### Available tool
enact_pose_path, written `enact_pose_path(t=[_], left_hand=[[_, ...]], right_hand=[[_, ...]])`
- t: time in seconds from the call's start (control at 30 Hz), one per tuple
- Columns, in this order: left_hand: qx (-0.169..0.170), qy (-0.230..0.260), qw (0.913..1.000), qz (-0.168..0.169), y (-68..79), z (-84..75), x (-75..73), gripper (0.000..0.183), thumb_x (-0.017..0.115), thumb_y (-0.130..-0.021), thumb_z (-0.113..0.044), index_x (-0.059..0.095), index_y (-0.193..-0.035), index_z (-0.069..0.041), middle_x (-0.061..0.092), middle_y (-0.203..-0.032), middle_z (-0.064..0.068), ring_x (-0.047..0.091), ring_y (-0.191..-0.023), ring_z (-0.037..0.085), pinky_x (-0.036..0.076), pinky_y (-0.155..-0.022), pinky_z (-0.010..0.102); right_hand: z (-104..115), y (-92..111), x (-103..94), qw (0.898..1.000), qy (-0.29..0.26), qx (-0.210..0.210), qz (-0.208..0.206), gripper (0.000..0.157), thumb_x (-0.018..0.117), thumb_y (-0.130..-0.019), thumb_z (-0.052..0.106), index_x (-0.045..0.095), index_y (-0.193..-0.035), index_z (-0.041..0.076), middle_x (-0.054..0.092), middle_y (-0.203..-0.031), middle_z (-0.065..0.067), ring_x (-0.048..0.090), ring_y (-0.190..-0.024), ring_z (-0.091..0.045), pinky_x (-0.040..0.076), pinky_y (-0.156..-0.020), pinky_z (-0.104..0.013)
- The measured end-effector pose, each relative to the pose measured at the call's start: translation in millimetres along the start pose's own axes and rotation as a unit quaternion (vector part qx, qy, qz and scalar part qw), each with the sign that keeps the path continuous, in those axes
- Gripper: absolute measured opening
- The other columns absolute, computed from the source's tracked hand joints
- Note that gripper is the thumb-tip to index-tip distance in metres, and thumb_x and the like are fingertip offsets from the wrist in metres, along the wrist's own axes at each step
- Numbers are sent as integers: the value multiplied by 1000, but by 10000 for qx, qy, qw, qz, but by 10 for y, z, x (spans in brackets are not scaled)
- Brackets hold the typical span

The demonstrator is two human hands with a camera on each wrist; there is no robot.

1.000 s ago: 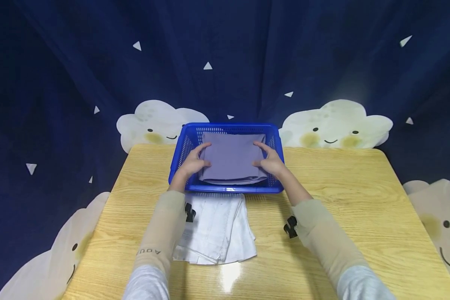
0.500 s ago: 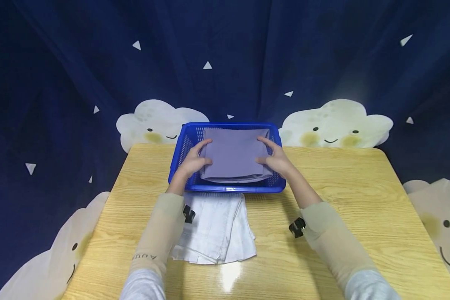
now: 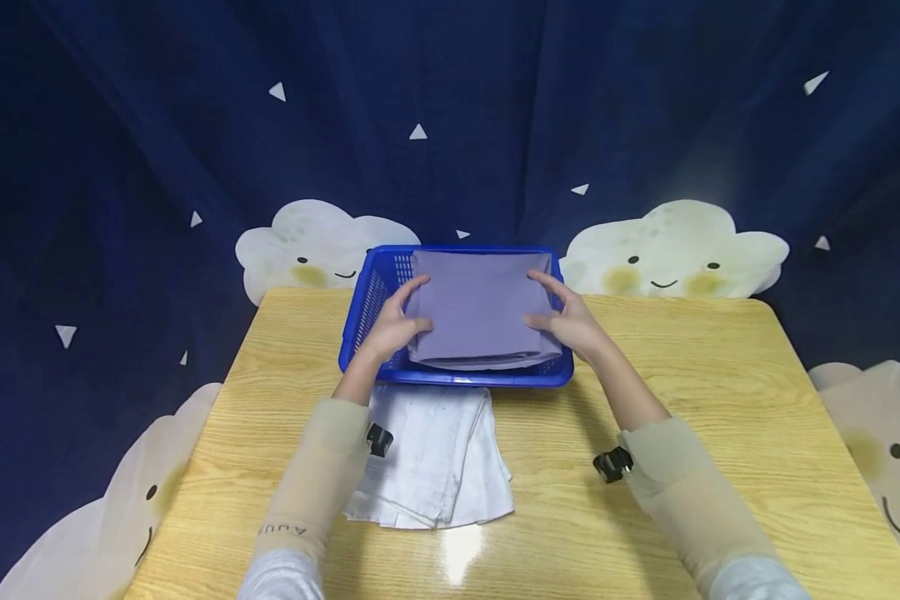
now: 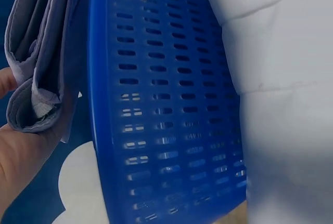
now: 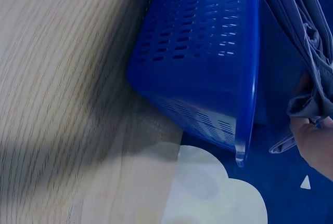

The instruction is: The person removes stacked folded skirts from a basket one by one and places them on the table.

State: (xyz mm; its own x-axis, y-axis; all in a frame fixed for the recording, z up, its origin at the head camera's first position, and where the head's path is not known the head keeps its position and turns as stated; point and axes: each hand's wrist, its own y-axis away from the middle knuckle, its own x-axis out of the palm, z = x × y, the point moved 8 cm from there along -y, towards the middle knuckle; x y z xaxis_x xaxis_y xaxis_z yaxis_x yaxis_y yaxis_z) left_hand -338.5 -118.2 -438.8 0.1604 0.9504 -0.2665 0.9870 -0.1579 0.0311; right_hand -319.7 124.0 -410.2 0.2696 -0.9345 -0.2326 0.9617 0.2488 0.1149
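A folded purple cloth lies flat between both hands, over the blue basket. My left hand grips its left side, thumb on top toward the near edge and fingers reaching around the far part. On the opposite side my right hand holds it the same way. Seen from the left wrist, the cloth's layered, rolled edge is above the basket rim, with the left hand around it. In the right wrist view the right hand grips the bunched folds.
A folded white cloth lies on the wooden table just in front of the basket. Behind the table hangs a dark blue curtain with white triangles and smiling clouds. A small black camera sits at each wrist.
Both hands have shifted to the right with the purple cloth, which looks slightly larger and now overlaps the basket's right side. The basket and the white cloth have stayed in place.
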Motion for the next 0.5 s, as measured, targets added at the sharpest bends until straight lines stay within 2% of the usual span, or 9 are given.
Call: enact_pose_path(t=[0.17, 0.2, 0.27, 0.33, 0.37, 0.4, 0.5], left_hand=[[47, 108, 9999, 35, 49, -24, 29, 77, 62, -71, 9, 39, -139, -18, 27, -146, 8, 26, -129, 24, 34, -101, 45], [28, 142, 9999, 59, 76, -57, 39, 77, 62, -71, 10, 38, -139, -17, 26, -147, 9, 26, -129, 25, 34, -100, 45], [41, 209, 9997, 89, 142, -142, 60, 77, 61, -71, 11, 36, -140, -13, 24, -147, 10, 25, -130, 26, 34, -100, 46], [58, 288, 9995, 116, 208, -224, 83, 76, 60, -72, 12, 35, -140, -10, 24, -148, 11, 23, -131, 26, 31, -102, 46], [59, 317, 9994, 129, 242, -266, 97, 76, 59, -72, 13, 34, -140, -8, 23, -148, 12, 22, -132, 27, 31, -102, 46], [80, 321, 9994, 123, 277, -308, 108, 75, 59, -72, 13, 34, -140, -7, 23, -148, 13, 21, -133, 27, 31, -103, 46], [160, 392, 9990, 146, 328, -340, 141, 75, 58, -72, 14, 34, -140, -7, 23, -148, 12, 21, -133, 26, 31, -103, 45]], right_hand=[[-107, -9, -67, 9998, -114, -132, -11, 74, 64, -80, -3, 30, -144, 15, 13, -152, -5, 8, -138, -24, 16, -109, -48], [-132, -13, -80, 9999, -72, -154, -29, 75, 65, -80, -2, 30, -144, 17, 13, -152, -4, 16, -136, -24, 22, -108, -46], [-164, -7, -99, 9998, -101, -195, -28, 76, 65, -80, -2, 29, -144, 18, 12, -152, -5, 19, -135, -25, 30, -105, -40], [-164, 21, -116, 9997, -112, -230, -28, 76, 64, -80, -2, 29, -144, 19, 12, -152, -6, 49, -113, -16, 44, -89, -26], [-163, 36, -120, 9996, -163, -242, -11, 76, 64, -80, -3, 29, -144, 19, 10, -152, -8, 57, -92, -12, 47, -77, -21], [-161, 52, -124, 9994, -237, -246, 11, 77, 63, -80, -4, 28, -144, 19, 8, -152, -9, 56, -71, -7, 46, -66, -17], [-155, 107, -137, 9988, -393, -283, 63, 77, 62, -80, -6, 27, -145, 19, 5, -152, -12, 38, -45, -2, 45, -53, -15]])
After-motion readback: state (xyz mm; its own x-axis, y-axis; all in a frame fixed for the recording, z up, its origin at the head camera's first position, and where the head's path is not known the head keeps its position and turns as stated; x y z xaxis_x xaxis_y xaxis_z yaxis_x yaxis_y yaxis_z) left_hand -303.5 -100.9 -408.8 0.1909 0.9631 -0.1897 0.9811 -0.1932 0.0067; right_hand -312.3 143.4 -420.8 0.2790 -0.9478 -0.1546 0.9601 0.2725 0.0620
